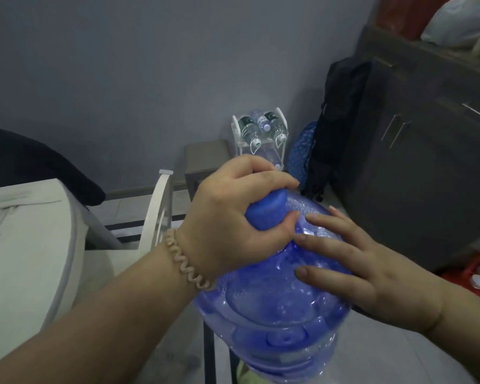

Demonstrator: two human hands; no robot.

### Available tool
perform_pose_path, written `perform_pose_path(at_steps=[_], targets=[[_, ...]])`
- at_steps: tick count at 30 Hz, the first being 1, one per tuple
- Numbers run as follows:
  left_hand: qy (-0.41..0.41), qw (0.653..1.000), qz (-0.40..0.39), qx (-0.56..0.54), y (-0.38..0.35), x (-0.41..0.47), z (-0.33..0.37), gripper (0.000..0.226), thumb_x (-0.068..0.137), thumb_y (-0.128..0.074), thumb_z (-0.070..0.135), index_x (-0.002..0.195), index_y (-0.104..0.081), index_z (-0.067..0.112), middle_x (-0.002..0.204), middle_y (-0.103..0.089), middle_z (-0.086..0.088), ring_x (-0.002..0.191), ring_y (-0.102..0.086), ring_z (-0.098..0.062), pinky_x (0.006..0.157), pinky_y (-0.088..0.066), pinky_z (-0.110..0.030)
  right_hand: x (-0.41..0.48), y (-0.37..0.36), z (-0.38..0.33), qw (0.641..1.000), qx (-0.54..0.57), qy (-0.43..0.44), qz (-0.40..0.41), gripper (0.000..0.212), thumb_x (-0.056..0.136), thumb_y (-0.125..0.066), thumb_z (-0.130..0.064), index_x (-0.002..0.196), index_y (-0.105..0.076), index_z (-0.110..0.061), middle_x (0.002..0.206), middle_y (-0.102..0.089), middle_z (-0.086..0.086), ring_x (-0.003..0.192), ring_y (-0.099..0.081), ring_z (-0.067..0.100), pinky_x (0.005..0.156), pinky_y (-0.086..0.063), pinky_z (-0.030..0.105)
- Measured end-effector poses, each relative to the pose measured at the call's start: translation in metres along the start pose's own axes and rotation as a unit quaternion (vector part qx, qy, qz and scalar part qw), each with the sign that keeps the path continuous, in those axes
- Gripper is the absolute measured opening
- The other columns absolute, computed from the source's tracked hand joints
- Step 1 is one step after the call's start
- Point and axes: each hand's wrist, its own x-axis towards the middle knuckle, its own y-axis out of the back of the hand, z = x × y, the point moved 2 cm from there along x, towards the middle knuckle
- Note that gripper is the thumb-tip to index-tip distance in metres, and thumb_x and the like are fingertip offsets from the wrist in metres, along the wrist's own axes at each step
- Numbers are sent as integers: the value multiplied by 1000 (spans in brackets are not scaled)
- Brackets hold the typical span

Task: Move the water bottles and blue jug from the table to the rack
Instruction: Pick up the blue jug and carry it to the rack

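Left grip (233,217) is curled tight round the blue cap (272,210) and neck of the blue jug (275,309), thumb and fingers wrapped right over the top; right grip (366,270) lies spread and flat against the jug's shoulder, fingers straight, steadying rather than clasping. The jug is tilted, neck pointing away from the person, and sits off the white counter (25,231), which lies to the left; its base runs out of the picture, so what bears it from below cannot be told. The rack (237,128) stands well apart in the far corner, with water bottles (250,130) already lying in its upper tier.

As a judgement: the jug looks bulky and, if it holds much water, heavy; droplets or bubbles show inside the shoulder, but the water level cannot be read. Its wall is smooth, clear plastic, likely to flex a little and to slide under a flat palm; the neck gives the one firm hold, though a cap alone may twist or pull loose under load. A safer hold would keep one grip at the neck and bring the other beneath the base or into the ribbed bands round the body; the weight should be borne from below, not hung from the top.
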Motion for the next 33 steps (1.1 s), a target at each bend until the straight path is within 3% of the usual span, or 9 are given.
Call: perform_pose_path(at_steps=[5, 12, 24, 33], targets=[[-6, 1000, -5, -11, -18, 56, -72, 29, 70, -79, 17, 96, -71, 7, 92, -62, -7, 83, -59, -13, 75, -49, -23, 33, -28, 80, 1000, -7, -3, 0, 31, 100, -46, -23, 130, -42, -21, 141, -36, 11, 133, -33, 43, 100, -35, 64], [7, 1000, 16, 6, -28, 125, -162, 29, 70, -79, 16, 96, -70, 5, 92, -62, -9, 82, -59, -12, 76, -48, -21, 88, -65, 191, 999, 4, 35, 0, 33, 100, -46, -19, 133, -41, -20, 142, -35, 11, 134, -32, 44, 101, -33, 65], [115, 982, 68, 136, -49, 206, -336, 29, 69, -78, 17, 94, -70, 4, 91, -62, -11, 82, -60, -14, 77, -48, -22, 202, -182, 388, 983, 75, 167, 30, 31, 99, -50, -16, 129, -43, -22, 138, -38, 10, 129, -40, 44, 101, -35, 63], [144, 975, 78, 151, -36, 247, -489, 30, 69, -77, 16, 95, -70, 4, 91, -62, -11, 83, -59, -14, 80, -46, -19, 305, -276, 487, 976, 106, 188, 10, 32, 100, -48, -15, 131, -42, -21, 138, -38, 10, 128, -39, 45, 100, -36, 64]])
